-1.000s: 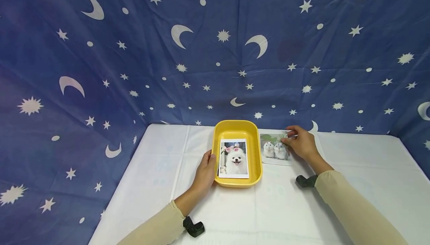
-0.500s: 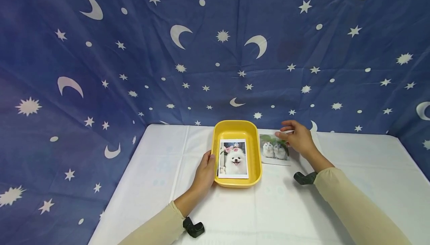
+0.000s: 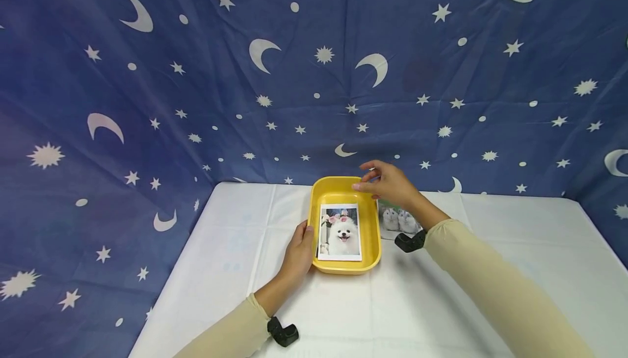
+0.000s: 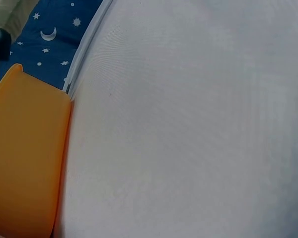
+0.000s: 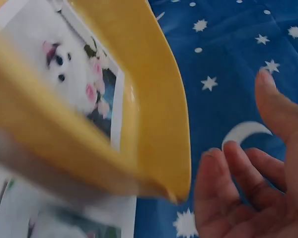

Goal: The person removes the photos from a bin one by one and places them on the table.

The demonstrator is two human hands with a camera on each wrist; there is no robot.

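Note:
My left hand (image 3: 298,252) grips the left wall of a yellow plastic tray (image 3: 338,188), thumb at its rim. Inside the tray lies a white-bordered photo of a fluffy white dog (image 3: 343,235) with pink flowers on its head. My right hand (image 3: 390,183) hovers by the tray's back right corner, holding nothing. In the right wrist view, its fingers (image 5: 251,173) are loosely bent and the thumb is apart from them. Right of the tray, a photo of two hamsters (image 3: 399,220) lies on the table, partly hidden under my right wrist.
White cloth (image 3: 235,243) covers the table. Behind it and at the left hangs a blue curtain (image 3: 294,69) with white moons and stars. A black wrist device (image 3: 283,332) is on my left wrist and another (image 3: 410,241) on my right.
My right hand has left the hamster photo and moved left to the tray's back corner. The left hand, the tray and both photos have stayed in place.

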